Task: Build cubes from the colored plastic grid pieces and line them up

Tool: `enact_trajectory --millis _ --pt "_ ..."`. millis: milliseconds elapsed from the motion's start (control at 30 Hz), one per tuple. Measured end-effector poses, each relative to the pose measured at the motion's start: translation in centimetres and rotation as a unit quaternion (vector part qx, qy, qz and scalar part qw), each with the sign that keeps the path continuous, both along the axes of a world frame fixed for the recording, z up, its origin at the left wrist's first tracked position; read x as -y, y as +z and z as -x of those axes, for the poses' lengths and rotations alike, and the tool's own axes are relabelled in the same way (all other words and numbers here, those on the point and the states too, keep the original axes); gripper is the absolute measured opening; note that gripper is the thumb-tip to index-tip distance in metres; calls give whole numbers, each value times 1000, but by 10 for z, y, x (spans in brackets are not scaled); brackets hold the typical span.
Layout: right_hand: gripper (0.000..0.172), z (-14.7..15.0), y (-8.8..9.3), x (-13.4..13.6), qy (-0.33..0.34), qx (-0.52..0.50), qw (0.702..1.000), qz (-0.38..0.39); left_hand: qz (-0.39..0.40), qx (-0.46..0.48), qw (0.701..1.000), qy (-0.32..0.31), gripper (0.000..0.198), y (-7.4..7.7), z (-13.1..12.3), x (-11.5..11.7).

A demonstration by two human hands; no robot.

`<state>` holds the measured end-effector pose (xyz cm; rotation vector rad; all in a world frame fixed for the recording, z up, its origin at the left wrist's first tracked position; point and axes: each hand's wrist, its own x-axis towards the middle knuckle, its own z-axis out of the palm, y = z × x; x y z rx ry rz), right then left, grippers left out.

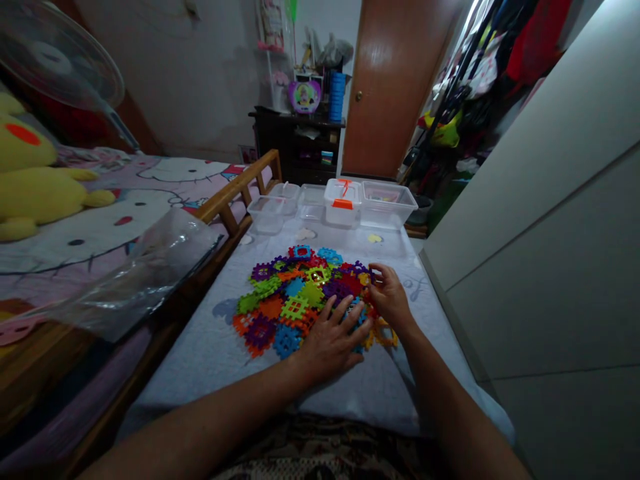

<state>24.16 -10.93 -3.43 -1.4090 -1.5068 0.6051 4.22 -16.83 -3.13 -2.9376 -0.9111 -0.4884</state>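
A heap of colourful plastic interlocking building pieces [295, 308] lies on the cloth-covered table. The pieces are notched squares in green, orange, purple, blue, red and yellow, some with open centres. My left hand [336, 339] rests palm down on the near right side of the heap, its fingers spread over the pieces. At the heap's right edge is my right hand [393, 299], fingers curved and apart, next to purple and yellow pieces; I see nothing clearly gripped in it. A yellow piece [386, 332] lies below that hand, on the cloth.
Along the table's far end stand clear plastic boxes [266, 215] and a lidded box with orange clips [343, 203]. A wooden bed rail [240, 190] runs on the left, with a clear plastic bag [145, 273] over it. A pale cabinet [540, 220] borders the right side.
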Motion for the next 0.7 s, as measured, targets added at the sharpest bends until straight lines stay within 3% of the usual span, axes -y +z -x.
enact_trajectory --millis 133,300,467,600,700 --pt "42 19 26 -4 -1 41 998 -45 -8 16 1000 -23 77 4 9 0" --pt "50 53 52 -6 28 136 984 -114 -29 60 997 38 78 23 38 4" --pt "35 91 48 -7 123 225 956 -140 -78 153 982 80 53 40 76 1" --pt "27 114 44 -1 234 246 934 -106 -109 190 969 113 43 36 97 -15" --pt "30 110 48 3 256 202 939 -108 -116 199 961 151 36 30 110 -29"
